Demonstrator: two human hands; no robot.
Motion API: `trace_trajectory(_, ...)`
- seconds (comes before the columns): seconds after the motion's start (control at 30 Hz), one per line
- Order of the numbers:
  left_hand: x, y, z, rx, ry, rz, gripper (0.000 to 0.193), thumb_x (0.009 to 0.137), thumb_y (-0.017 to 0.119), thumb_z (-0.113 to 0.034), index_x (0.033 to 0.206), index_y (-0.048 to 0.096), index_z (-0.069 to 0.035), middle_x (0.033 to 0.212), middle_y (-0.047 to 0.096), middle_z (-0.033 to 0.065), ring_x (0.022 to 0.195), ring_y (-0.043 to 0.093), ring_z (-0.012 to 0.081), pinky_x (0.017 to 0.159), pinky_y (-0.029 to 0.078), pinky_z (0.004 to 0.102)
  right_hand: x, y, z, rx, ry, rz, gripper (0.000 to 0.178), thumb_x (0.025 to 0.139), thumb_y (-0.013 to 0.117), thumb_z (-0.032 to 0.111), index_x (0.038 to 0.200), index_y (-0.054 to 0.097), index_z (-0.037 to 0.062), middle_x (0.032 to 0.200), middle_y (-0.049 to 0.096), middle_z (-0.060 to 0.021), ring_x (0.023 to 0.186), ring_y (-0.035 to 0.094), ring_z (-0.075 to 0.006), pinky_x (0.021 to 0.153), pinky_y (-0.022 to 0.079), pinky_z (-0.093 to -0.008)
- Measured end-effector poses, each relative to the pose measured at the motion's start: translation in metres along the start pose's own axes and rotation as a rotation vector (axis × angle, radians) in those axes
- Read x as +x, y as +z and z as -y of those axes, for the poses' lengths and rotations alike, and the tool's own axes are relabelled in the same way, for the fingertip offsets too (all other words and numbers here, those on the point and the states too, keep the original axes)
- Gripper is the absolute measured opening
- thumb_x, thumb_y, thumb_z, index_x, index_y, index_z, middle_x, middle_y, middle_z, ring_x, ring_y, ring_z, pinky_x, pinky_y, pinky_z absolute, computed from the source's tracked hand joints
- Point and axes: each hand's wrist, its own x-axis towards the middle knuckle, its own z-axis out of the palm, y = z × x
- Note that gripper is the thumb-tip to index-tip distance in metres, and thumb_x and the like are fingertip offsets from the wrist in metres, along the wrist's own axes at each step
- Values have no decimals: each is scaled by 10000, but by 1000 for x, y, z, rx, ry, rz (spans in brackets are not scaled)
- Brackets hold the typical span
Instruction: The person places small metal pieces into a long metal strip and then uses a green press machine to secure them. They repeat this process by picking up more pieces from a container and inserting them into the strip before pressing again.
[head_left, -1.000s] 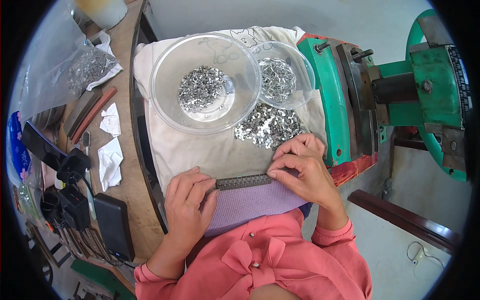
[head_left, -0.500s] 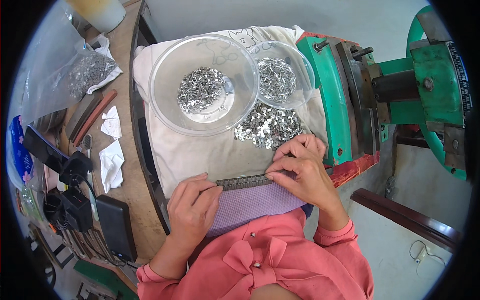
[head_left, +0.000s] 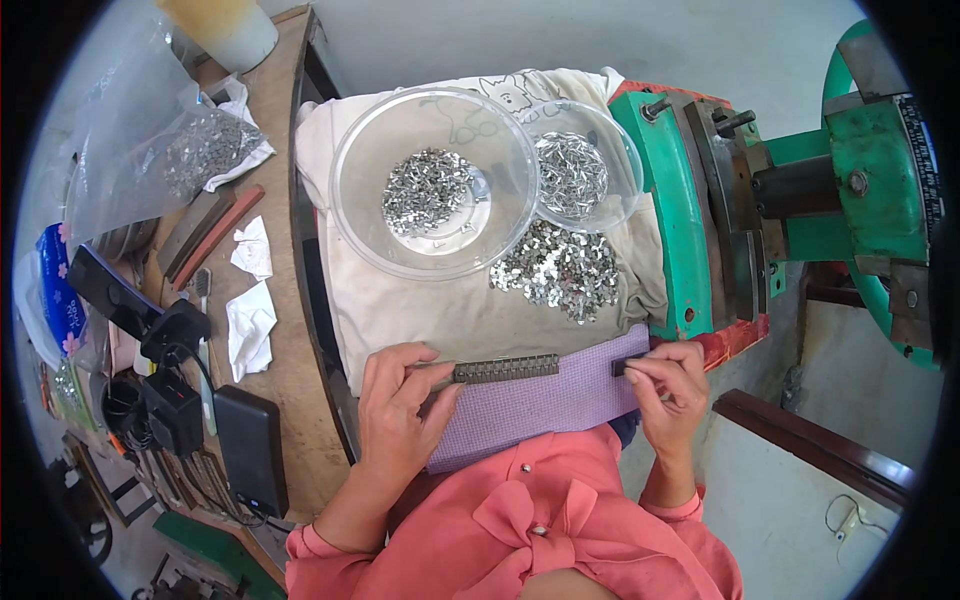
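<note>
A dark slotted metal strip (head_left: 507,368) with a row of small notches lies at the upper edge of a purple woven cloth (head_left: 530,410). My left hand (head_left: 403,408) is at its left end, thumb and fingers closed on that end. To the right and apart from the strip, my right hand (head_left: 672,388) pinches a small black block (head_left: 621,366) above the cloth. Beyond the strip lies a loose heap of shiny small metal pieces (head_left: 556,268) on a pale fabric cover (head_left: 400,310).
A large clear tub (head_left: 350,215) and a smaller clear bowl (head_left: 625,190) hold more metal pieces. A green machine (head_left: 680,250) stands at the right. On the wooden bench (head_left: 300,420) at the left are a black power bank (head_left: 250,450), white tissues (head_left: 250,328) and bars (head_left: 215,235).
My right hand has moved right, off the strip's right end, and now holds a small black block. My left hand stays at the left end. The whole view has shifted slightly.
</note>
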Motion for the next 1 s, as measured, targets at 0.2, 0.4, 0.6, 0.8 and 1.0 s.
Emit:
trace_trajectory(0.2,1,3,3,5,94,-62,277,700,828,0,956,731,-38,1017,697,99,995,669,320,837,547,402,-10,-4,-9,31,12,-96,197,754,810,-28,931,772,49,879,617,-47,792,557,-148,568,423,-244)
trace_trajectory(0.4,0,4,-1,187,270,-72,222,715,807,10,915,726,-43,939,720,79,942,714,304,795,588,371,-2,5,-11,-11,-97,-43,206,724,813,-22,906,760,57,862,613,-48,807,572,-217,686,450,-328)
trace_trajectory(0.6,-2,5,0,247,300,-76,248,716,805,1,948,725,-29,955,721,82,941,717,286,782,586,355,1,4,-16,-64,-270,-46,226,715,824,-6,913,759,82,871,614,-35,806,572,-234,710,456,-354)
trace_trajectory(0.8,-10,11,0,50,137,-111,381,692,835,-3,1054,720,-24,1059,709,110,987,673,321,848,543,396,-20,-11,-45,-119,-260,-5,280,743,832,60,1013,758,78,1061,598,-75,1004,530,-283,842,452,-382)
trace_trajectory(1.0,-18,21,8,-11,60,-131,436,688,851,-32,1106,729,-43,1161,686,111,1079,624,311,890,508,400,-26,-20,-65,-170,-136,69,447,759,830,102,1186,701,70,1164,557,-131,1070,496,-325,936,413,-445)
